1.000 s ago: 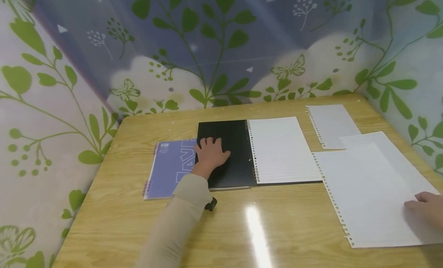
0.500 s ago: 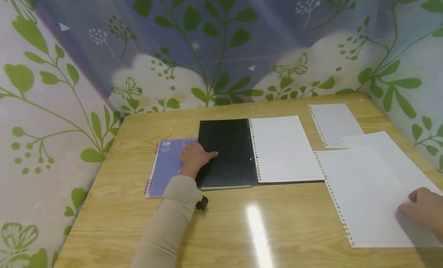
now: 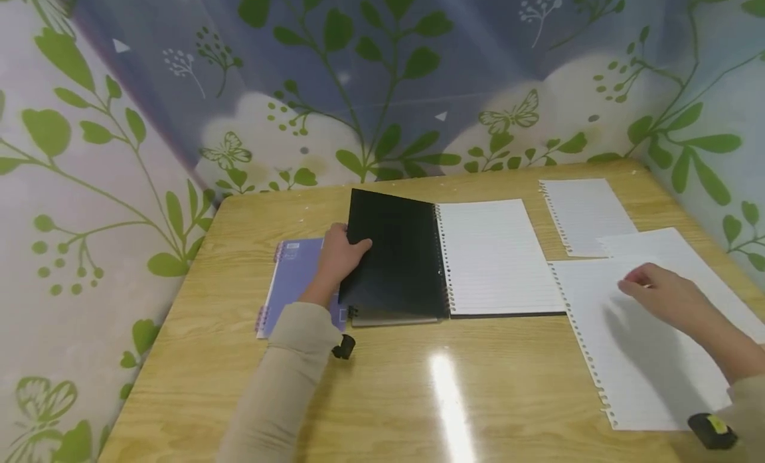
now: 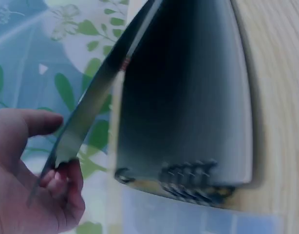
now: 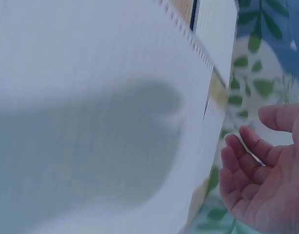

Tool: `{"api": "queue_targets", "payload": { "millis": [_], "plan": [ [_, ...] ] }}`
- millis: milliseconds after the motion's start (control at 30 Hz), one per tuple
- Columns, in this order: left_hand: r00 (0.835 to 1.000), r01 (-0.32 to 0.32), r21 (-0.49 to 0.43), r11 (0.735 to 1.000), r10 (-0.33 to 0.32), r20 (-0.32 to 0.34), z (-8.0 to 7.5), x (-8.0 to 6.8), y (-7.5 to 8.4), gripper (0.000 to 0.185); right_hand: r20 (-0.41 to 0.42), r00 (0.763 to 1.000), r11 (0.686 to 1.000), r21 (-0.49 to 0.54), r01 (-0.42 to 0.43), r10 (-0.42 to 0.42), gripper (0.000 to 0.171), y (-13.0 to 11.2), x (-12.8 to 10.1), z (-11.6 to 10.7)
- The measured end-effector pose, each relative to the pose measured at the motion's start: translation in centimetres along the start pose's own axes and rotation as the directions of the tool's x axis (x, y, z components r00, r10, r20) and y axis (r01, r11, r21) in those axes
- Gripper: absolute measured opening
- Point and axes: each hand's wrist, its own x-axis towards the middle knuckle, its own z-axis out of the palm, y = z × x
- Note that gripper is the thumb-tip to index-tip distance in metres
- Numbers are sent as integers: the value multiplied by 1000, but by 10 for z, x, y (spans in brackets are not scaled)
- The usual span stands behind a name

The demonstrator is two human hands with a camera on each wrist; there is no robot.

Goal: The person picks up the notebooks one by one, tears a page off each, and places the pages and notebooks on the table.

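Note:
My left hand (image 3: 339, 257) pinches the outer edge of the black notebook cover (image 3: 391, 257) between thumb and fingers, and that cover is lifted at a tilt. In the left wrist view, the left hand (image 4: 40, 175) holds the raised cover (image 4: 86, 107), with pages and a coil beneath. The notebook's lined page (image 3: 493, 257) lies flat on the right. Partly under the black cover sits a purple notebook (image 3: 295, 270). My right hand (image 3: 669, 297), fingers loosely bent and holding nothing, hovers above a loose lined sheet (image 3: 603, 343); the right wrist view shows the same hand (image 5: 261, 170).
A smaller torn sheet (image 3: 588, 214) lies at the back right, overlapped by another loose sheet (image 3: 663, 244). Everything rests on a wooden table (image 3: 382, 390) set against a leaf-patterned wall covering (image 3: 370, 84).
My left hand slid from the top of the black cover to its left edge and raised it. My right hand left the loose sheet's right side and moved left and upward.

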Motion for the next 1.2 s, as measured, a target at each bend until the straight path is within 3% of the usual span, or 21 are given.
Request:
{"api": "queue_targets", "payload": {
  "millis": [167, 367, 500, 600, 733, 800, 933, 1033, 1200],
  "plan": [
    [993, -36, -173, 984, 54, 101, -11, -9, 20, 70, 41, 989, 988, 63, 140, -142, 46, -62, 25, 7],
    [974, -43, -374, 927, 122, 189, -11, -28, 57, 63, 118, 957, 930, 292, 222, -266, 53, -156, 41, 4],
    [940, -108, -460, 881, 241, 241, -1, -41, 80, 63, 176, 932, 870, 445, 214, -319, 66, -205, 46, 1],
    [898, -157, -486, 859, 330, 292, 10, -45, 88, 63, 179, 934, 847, 499, 184, -308, 74, -227, 50, -1],
    [826, -192, -500, 844, 415, 383, 25, -46, 94, 59, 149, 955, 861, 485, 155, -256, 76, -236, 55, -7],
    [804, -211, -473, 856, 426, 414, 32, -45, 96, 56, 135, 964, 878, 457, 145, -230, 72, -235, 57, -10],
    [792, -309, -356, 882, 446, 418, 46, -42, 101, 50, 80, 977, 915, 372, 157, -200, 58, -229, 60, -16],
    [774, -406, -265, 874, 483, 408, 59, -36, 100, 47, 31, 981, 943, 281, 177, -194, 47, -221, 60, -22],
    [754, -494, -37, 869, 449, 479, 82, -23, 78, 54, -57, 979, 971, 125, 202, -196, 31, -195, 63, -29]
  ]
}}
